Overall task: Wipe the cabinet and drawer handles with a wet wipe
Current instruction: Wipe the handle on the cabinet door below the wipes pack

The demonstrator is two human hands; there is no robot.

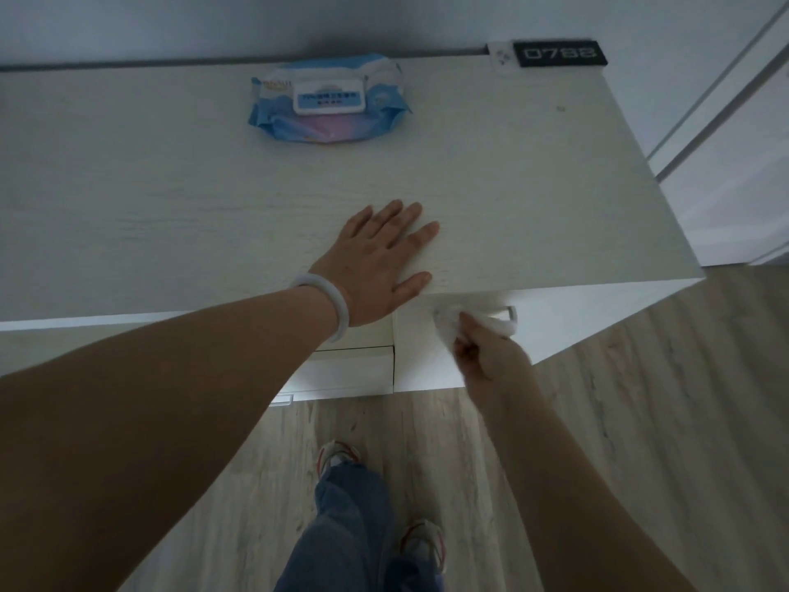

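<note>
My left hand point(380, 258) lies flat, fingers spread, on the white cabinet top point(170, 198) near its front edge. My right hand point(482, 352) is below that edge, closed on a crumpled white wet wipe point(452, 324). The wipe is pressed around the metal cabinet handle point(511, 313), of which only the right end shows. A second handle point(281, 400) sits lower on the drawer fronts at the left, partly hidden by my left forearm.
A blue pack of wet wipes point(328, 102) lies at the back of the cabinet top. A black digital display point(559, 53) stands at the back right corner. Wooden floor point(640, 399) surrounds the cabinet; my feet are below.
</note>
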